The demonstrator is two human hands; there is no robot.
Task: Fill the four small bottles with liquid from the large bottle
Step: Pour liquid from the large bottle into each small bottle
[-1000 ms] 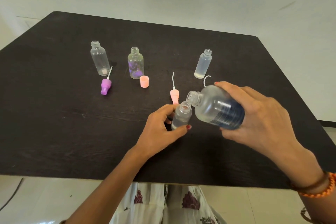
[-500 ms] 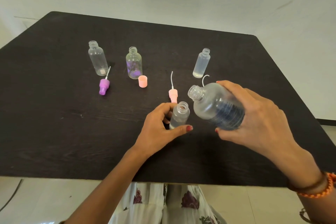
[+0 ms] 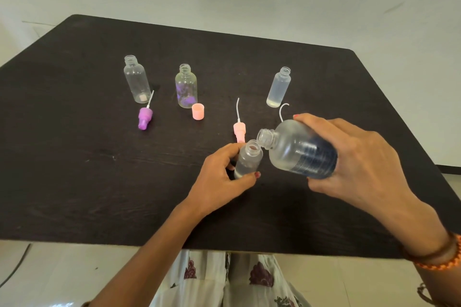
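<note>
- The table point(image 3: 74, 157) was the largest thing, and we place all else by the large bottle point(image 3: 296, 151), which we held over the table's near middle; we judged there was bare room to its left and toward the near edge, while the right edge lay closer.
- Our right hand point(image 3: 354, 157) was wrapped round the large bottle's body, tilting it so its mouth hung just above and right of the near small bottle point(image 3: 247, 159), which stood on the table.
- Our left hand point(image 3: 222, 177) pinched that small bottle between thumb and fingers, steadying it; liquid showed in its lower part, so we judged this fill under way.
- Behind the large bottle stood the frosted bottle point(image 3: 278, 88), with only a little liquid at its bottom.
- Far to the back left stood the purple-marked bottle point(image 3: 185, 87) and, further left, the clear bottle point(image 3: 136, 80); both looked unfilled, so we judged most of the job remained.
- The loose tops were smallest: a pink sprayer point(image 3: 239, 129) just left of the large bottle's mouth, a pink cap point(image 3: 198, 111), a purple sprayer point(image 3: 144, 118).
</note>
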